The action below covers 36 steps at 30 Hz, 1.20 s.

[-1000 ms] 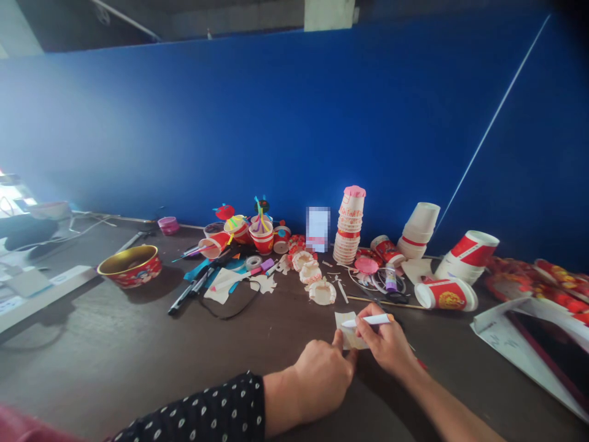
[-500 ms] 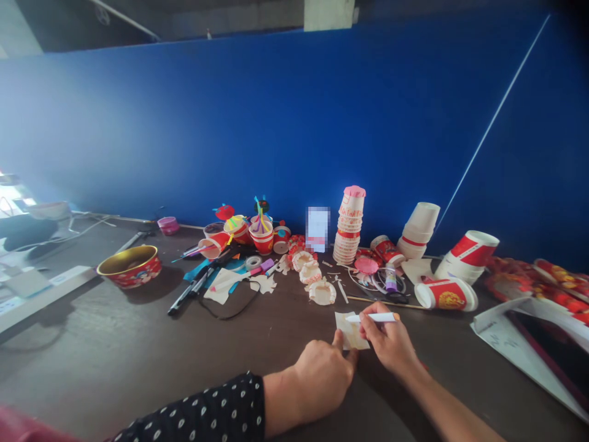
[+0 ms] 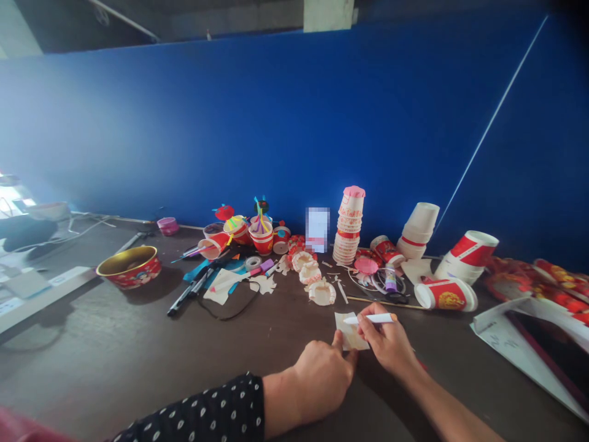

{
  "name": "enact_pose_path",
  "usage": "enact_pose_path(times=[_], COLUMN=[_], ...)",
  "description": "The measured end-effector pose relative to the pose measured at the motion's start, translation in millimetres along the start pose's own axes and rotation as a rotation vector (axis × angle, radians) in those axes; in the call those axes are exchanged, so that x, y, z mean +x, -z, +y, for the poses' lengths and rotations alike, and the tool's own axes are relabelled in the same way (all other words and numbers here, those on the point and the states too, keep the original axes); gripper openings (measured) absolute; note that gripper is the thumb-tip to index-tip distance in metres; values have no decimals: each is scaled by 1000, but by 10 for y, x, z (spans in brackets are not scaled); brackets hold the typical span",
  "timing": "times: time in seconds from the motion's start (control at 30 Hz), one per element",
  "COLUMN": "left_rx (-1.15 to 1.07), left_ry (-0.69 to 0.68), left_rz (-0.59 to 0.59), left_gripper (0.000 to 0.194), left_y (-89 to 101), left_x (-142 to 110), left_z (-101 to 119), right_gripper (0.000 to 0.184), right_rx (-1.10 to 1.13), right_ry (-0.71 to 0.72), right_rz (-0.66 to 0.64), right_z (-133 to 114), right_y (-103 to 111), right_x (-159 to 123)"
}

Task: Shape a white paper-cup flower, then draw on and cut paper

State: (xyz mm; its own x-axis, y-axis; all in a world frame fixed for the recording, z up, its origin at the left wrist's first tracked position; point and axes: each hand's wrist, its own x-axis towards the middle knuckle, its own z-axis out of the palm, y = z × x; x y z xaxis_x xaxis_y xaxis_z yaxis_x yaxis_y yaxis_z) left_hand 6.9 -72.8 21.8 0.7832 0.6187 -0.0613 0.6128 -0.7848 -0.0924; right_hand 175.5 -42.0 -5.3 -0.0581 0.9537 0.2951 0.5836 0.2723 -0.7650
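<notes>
My right hand [image 3: 387, 341] grips a white pen [image 3: 370, 318] with an orange end, its tip pointing left over a small piece of cream paper [image 3: 348, 330]. The paper lies flat on the dark table [image 3: 115, 350]. My left hand [image 3: 322, 379] rests on the table at the paper's lower edge, with its fingertips pinning that edge. The hands are close together, and the right hand covers the paper's right edge. A black sleeve with white dots [image 3: 197, 411] covers my left forearm.
Crafts crowd the table's far side against a blue wall [image 3: 276, 123]: a red-and-gold bowl [image 3: 129, 267], stacked paper cups [image 3: 348, 225], cut paper cup rims [image 3: 322, 293], pens, scissors [image 3: 396, 298] and a fallen red cup [image 3: 445, 294]. Papers [image 3: 519, 344] lie at right.
My right hand and the white pen have shifted slightly over the paper, with the pen tip moving right since the oldest frame. My left hand and the paper have stayed in place.
</notes>
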Motion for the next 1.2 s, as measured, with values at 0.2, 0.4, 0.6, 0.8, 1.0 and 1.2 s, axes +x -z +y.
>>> enact_pose_path(times=[0.2, 0.4, 0.6, 0.8, 1.0, 1.2], left_rx=[15, 16, 24, 18, 10, 17], left_ry=[-7, -22, -12, -3, -9, -9], left_rz=[13, 19, 23, 40, 42, 17], left_gripper=[38, 36, 36, 36, 35, 38], left_y=[-38, -35, -28, -62, -39, -42], left_x=[10, 7, -5, 7, 7, 8], left_z=[-9, -6, 3, 0, -10, -7], right_gripper=[22, 22, 21, 23, 26, 26], right_rx=[-29, -79, -80, -86, -19, 195], right_ry=[24, 29, 5, -16, -52, -120], right_rz=[-19, -29, -16, 13, 46, 80], right_z=[-20, -47, -10, 26, -6, -14], right_y=[16, 19, 8, 1, -4, -18], right_x=[-5, 0, -2, 12, 7, -1])
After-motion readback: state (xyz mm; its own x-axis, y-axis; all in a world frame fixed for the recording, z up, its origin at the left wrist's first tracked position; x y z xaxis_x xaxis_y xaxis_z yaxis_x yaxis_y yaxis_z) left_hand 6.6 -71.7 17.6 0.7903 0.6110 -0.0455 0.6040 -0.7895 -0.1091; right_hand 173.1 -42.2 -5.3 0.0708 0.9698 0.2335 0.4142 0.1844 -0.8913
